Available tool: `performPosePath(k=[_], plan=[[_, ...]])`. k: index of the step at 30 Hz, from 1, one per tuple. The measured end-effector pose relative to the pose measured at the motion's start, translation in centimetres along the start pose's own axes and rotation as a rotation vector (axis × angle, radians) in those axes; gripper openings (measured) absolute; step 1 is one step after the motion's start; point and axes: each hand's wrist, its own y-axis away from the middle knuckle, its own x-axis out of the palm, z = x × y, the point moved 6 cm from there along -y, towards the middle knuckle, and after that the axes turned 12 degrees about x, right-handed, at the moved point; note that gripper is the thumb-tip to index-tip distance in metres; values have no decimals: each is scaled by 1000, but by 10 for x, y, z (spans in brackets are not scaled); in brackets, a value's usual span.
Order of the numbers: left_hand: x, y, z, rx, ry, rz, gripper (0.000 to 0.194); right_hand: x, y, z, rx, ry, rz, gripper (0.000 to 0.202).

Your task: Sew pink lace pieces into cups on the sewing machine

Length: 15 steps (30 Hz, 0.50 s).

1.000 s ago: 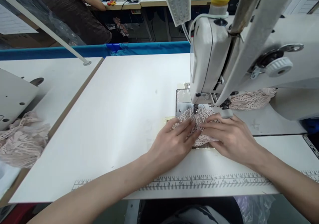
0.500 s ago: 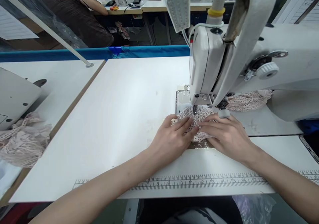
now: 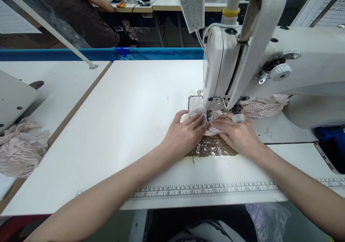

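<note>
Lace [image 3: 211, 131] was pressed by left hand [image 3: 185, 132] and right hand [image 3: 239, 134], fingers slightly spread, right's partly blocked by sewing machine [image 3: 219, 66], one o'clock. Lace pile [image 3: 24, 148] seen at nine.

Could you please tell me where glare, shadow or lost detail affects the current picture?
Head view: bright glints on the shiny brown patch; head view: soft shadow along the white machine part at left; head view: the pale lace under the needle area looks washed out, its fine strands hard to separate.
</note>
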Motion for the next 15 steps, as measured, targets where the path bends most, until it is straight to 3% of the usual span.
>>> performPosePath(k=[5,7,12,15], plan=[[0,-2,4,-74,176,-30,29,-3,2,4,-12,-33,-15,24],[0,-4,8,-153,319,-46,23,-4,1,1,58,-118,3,22],[0,-7,20,-314,570,-21,33,5,-1,-14,357,-356,169,21],[-2,-6,17,-265,514,-7,32,5,0,-12,329,-368,198,22]])
